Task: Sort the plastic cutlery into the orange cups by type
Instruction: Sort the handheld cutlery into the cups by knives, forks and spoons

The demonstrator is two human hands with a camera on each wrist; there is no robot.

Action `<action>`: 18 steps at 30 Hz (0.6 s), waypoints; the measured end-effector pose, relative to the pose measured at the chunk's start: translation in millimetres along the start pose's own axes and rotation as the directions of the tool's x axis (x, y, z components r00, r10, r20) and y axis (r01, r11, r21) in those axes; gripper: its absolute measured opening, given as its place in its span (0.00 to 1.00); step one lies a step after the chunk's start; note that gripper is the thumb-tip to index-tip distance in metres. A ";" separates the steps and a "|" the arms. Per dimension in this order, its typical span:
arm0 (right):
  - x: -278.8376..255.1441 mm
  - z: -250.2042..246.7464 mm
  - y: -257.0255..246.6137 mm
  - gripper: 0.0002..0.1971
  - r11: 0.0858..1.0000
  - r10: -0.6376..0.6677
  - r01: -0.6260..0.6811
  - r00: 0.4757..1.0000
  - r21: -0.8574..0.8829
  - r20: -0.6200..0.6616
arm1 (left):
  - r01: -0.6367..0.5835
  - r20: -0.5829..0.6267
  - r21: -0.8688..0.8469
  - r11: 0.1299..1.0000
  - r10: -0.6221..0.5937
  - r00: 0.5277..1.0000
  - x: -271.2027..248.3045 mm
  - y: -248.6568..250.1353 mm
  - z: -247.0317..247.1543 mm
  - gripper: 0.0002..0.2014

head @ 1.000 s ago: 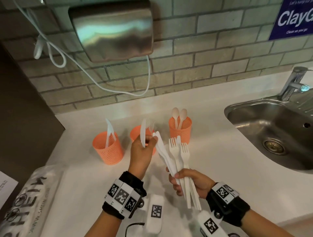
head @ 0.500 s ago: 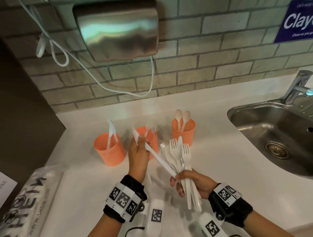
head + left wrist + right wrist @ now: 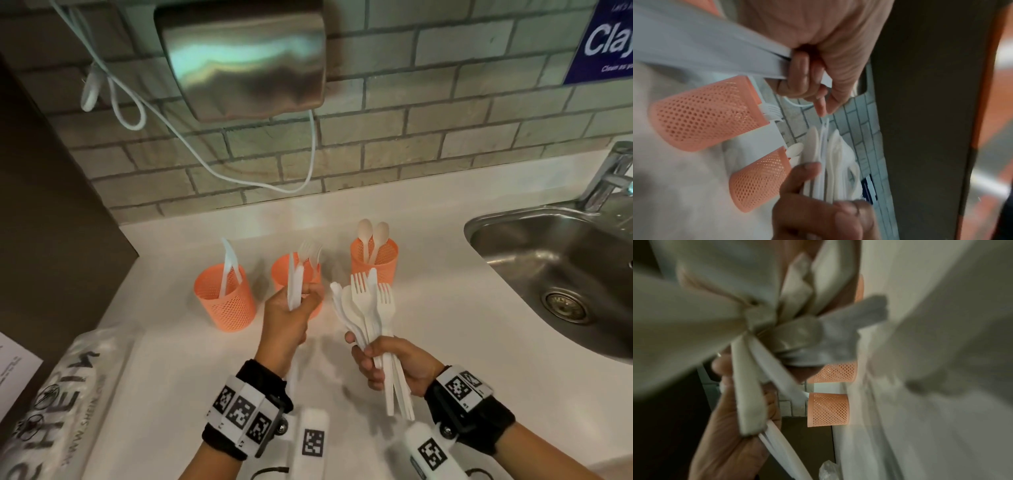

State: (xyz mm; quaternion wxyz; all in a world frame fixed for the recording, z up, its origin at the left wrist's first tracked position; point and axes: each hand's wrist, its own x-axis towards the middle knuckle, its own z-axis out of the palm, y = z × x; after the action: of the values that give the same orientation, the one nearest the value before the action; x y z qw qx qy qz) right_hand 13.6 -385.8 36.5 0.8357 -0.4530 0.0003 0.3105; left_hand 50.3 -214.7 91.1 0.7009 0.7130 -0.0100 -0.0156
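Observation:
Three orange mesh cups stand in a row on the white counter [image 3: 428,342]. The left cup [image 3: 224,301] holds a knife, the middle cup [image 3: 282,270] forks, the right cup [image 3: 375,260] two spoons. My left hand [image 3: 303,294] pinches two white knives [image 3: 294,287] upright in front of the middle cup; the left wrist view shows the fingers [image 3: 797,71] curled on the knife handles [image 3: 715,53]. To its right, my right hand [image 3: 363,346] grips a fanned bundle of forks, spoons and knives [image 3: 366,308]. The right wrist view is blurred, showing the bundle [image 3: 750,394] and two cups [image 3: 828,408].
A steel sink [image 3: 565,274] with a tap [image 3: 609,178] lies at the right. A hand dryer [image 3: 239,58] and its cable hang on the brick wall. A printed plastic bag [image 3: 68,394] lies at the front left beside a dark panel [image 3: 51,205].
My left hand has drawn a second knife out of the right hand's bundle and turned it upright beside the first one. The right hand keeps holding the bundle.

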 end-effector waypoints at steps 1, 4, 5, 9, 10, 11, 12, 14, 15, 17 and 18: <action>0.3 -0.2 0.4 0.20 1.000 -0.002 0.002 1.000 -0.024 -0.007 | -0.074 -0.006 0.047 0.996 0.075 0.997 -1.2 0.6 3.5 0.02; 1.4 0.1 1.3 0.21 0.994 0.001 -0.003 1.000 -0.107 -0.023 | -0.242 0.012 0.149 0.959 0.243 0.970 -1.7 3.7 9.7 0.06; 1.4 0.6 1.2 0.20 0.991 0.005 -0.009 1.000 -0.134 -0.028 | -0.267 0.033 0.164 0.950 0.265 0.964 -1.6 5.4 11.3 0.05; 0.0 1.5 0.6 0.15 0.971 0.034 -0.042 0.999 -0.237 -0.037 | -0.290 0.177 0.239 0.927 0.252 0.951 1.5 11.0 17.0 0.04; -0.7 0.9 0.6 0.14 0.967 0.045 -0.053 0.998 -0.248 -0.037 | -0.296 0.221 0.274 0.915 0.240 0.945 2.9 11.6 18.0 0.04; -1.3 0.1 0.7 0.14 0.966 0.056 -0.063 0.998 -0.251 -0.034 | -0.302 0.249 0.305 0.903 0.230 0.941 4.5 12.0 18.9 0.05; -2.1 -1.1 0.6 0.14 0.965 0.065 -0.070 0.997 -0.251 -0.029 | -0.296 0.261 0.326 0.898 0.215 0.941 6.0 12.2 19.4 0.04; -3.6 -3.5 -0.3 0.16 0.963 0.081 -0.081 0.997 -0.257 -0.009 | -0.265 0.258 0.314 0.912 0.187 0.948 9.8 15.7 19.9 0.03; -4.1 -4.9 -0.7 0.17 0.961 0.088 -0.085 0.996 -0.265 0.000 | -0.244 0.235 0.283 0.928 0.180 0.955 12.8 17.2 20.3 0.05; -4.3 -7.0 -1.6 0.17 0.958 0.094 -0.088 0.996 -0.274 0.009 | -0.211 0.146 0.206 0.956 0.183 0.972 21.2 19.1 20.8 0.07; -4.3 -7.9 -1.9 0.17 0.957 0.094 -0.088 0.995 -0.276 0.011 | -0.202 0.107 0.187 0.961 0.185 0.977 24.2 20.1 21.0 0.07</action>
State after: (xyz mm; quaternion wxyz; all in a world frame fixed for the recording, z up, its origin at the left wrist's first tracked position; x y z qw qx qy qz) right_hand 13.4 -394.7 34.5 0.7494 -0.5604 -0.0321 0.3511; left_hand 73.9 -236.9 110.6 0.6241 0.7729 -0.1123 0.0223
